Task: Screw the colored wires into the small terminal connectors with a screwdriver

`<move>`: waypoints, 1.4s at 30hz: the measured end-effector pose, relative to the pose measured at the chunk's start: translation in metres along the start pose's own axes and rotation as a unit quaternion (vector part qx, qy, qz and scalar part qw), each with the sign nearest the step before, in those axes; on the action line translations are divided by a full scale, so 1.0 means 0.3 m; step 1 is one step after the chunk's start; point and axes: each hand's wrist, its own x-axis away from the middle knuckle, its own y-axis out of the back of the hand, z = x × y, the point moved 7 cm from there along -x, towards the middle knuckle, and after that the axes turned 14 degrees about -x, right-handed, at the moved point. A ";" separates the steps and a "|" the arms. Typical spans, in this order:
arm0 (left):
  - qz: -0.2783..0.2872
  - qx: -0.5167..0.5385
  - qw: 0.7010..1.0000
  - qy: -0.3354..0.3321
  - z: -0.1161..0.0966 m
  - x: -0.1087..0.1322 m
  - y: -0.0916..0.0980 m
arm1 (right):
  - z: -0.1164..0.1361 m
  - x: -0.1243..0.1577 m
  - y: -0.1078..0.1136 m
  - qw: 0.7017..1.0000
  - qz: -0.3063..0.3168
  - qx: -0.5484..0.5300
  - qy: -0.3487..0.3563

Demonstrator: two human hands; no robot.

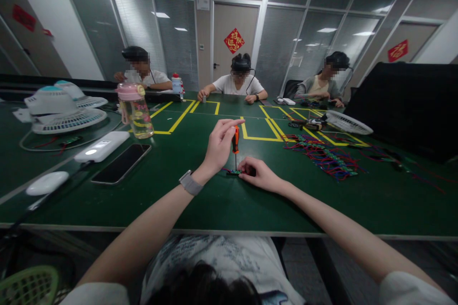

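My left hand [220,145] is closed around the orange and black handle of a screwdriver [235,140], which stands upright with its shaft pointing down. The screwdriver's tip meets a small green circuit board [234,172] lying on the table, with a bit of red wire at its left end. Low on the table, my right hand [259,174] pinches the right end of that board between thumb and fingers. Part of the board is hidden behind those fingers.
Right of my hands lies a row of circuit boards with red and blue wires [325,155]. To the left are a phone [121,164], a white power strip [102,146], a pink-lidded bottle [136,112] and white fans [67,114]. Several people sit across the green table [200,209].
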 end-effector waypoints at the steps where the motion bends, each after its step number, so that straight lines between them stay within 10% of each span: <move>1: 0.010 0.028 1.000 0.009 0.003 0.000 -0.007 | 0.000 0.001 0.000 1.000 0.001 0.000 0.001; 12: -0.044 -0.038 0.998 0.008 0.007 0.001 0.013 | 0.002 0.000 -0.001 1.000 0.007 -0.003 0.010; 21: 0.032 0.071 0.995 0.056 0.020 -0.001 -0.029 | 0.005 0.000 -0.002 1.000 0.011 -0.003 0.019; 42: -0.065 -0.068 0.995 -0.035 -0.013 0.007 0.026 | 0.001 0.000 0.000 1.000 0.011 0.011 0.016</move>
